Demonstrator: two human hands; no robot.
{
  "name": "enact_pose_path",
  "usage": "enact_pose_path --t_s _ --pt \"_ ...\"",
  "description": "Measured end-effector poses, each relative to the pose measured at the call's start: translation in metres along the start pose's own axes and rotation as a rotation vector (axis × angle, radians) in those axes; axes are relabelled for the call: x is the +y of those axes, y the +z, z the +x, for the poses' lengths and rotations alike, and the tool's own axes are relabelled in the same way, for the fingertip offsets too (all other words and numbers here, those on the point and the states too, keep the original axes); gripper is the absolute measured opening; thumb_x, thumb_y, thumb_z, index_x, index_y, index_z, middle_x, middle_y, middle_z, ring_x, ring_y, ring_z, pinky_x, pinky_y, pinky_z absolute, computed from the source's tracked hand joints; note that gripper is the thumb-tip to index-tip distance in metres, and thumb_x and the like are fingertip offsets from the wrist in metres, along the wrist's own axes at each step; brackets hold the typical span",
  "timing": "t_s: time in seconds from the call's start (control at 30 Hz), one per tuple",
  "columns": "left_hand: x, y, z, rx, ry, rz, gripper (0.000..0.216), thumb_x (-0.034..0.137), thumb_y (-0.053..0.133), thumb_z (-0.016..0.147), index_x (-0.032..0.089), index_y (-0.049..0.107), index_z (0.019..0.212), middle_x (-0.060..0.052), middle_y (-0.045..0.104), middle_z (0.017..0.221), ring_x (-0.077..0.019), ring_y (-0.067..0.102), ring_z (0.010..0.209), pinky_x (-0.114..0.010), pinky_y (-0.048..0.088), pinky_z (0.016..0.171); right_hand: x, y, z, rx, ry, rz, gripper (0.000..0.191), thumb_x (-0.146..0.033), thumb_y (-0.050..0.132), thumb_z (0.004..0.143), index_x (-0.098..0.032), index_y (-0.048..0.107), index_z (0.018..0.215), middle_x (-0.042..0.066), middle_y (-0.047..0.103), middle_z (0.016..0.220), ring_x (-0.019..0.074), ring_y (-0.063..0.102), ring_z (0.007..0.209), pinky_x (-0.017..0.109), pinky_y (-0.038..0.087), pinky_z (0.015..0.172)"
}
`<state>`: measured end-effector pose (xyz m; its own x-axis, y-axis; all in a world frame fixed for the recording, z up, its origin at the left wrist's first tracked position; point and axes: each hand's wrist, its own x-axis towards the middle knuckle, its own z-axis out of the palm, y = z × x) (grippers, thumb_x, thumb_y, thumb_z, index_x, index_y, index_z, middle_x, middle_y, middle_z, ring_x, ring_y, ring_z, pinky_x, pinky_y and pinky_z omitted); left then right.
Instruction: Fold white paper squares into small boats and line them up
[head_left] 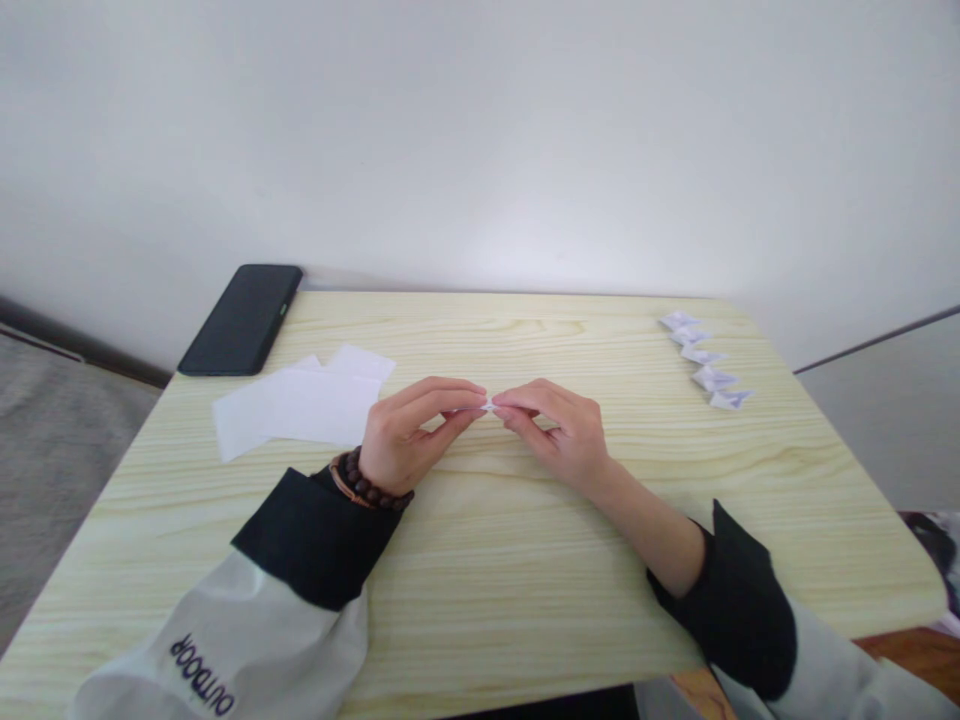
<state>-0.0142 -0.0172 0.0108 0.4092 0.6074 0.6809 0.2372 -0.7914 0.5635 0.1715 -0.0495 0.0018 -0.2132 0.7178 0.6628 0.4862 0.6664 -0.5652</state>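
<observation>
Above the middle of the table, my left hand [416,425] and my right hand [559,425] meet fingertip to fingertip. Between them they pinch a small piece of folded white paper [490,406], seen nearly edge-on. Most of it is hidden by the fingers, so its shape cannot be made out. Both hands are closed, thumbs below and fingers above. White paper sheets [315,405] lie overlapping just left of my left hand. Off to the right stand several small folded paper boats [714,378] in a slanting row.
A black smartphone [241,320] lies at the table's back left corner. The pale wood-grain table [510,580] meets a white wall [480,150] at its back edge. Grey fabric [67,450] shows beyond the left edge.
</observation>
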Motion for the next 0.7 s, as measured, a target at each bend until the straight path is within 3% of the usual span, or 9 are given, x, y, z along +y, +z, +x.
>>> enact_pose_path --t_s 0.37,0.53,0.7 --pt "0.0041 0.0001 0.0008 -0.009 -0.019 -0.012 0.006 0.014 0.062 0.078 0.015 0.066 0.082 -0.005 0.070 0.078 -0.0115 0.064 0.069 -0.021 0.053 0.061 0.0031 0.0012 -0.0030 -0.049 -0.041 -0.095 0.011 -0.022 0.054 0.087 -0.021 0.063 0.093 0.002 0.068 0.079 0.0096 0.060 0.064 0.020 0.047 0.058" --pt "0.0049 -0.0002 -0.0007 -0.031 -0.148 0.048 0.006 0.021 0.063 0.079 0.017 0.068 0.077 -0.003 0.071 0.072 -0.0115 0.064 0.063 -0.021 0.052 0.062 0.0007 0.0009 -0.0024 -0.066 -0.038 -0.149 0.012 -0.022 0.051 0.088 -0.020 0.062 0.093 0.002 0.066 0.073 0.0094 0.057 0.059 0.020 0.043 0.054" --pt "0.0030 0.0018 -0.0019 -0.033 -0.330 -0.011 0.009 0.027 0.067 0.076 0.019 0.071 0.076 -0.001 0.073 0.075 -0.0130 0.067 0.065 -0.022 0.055 0.065 -0.0010 0.0017 -0.0019 -0.066 0.085 -0.098 0.014 -0.027 0.051 0.089 -0.020 0.064 0.089 0.001 0.068 0.075 0.0089 0.060 0.059 0.019 0.046 0.056"
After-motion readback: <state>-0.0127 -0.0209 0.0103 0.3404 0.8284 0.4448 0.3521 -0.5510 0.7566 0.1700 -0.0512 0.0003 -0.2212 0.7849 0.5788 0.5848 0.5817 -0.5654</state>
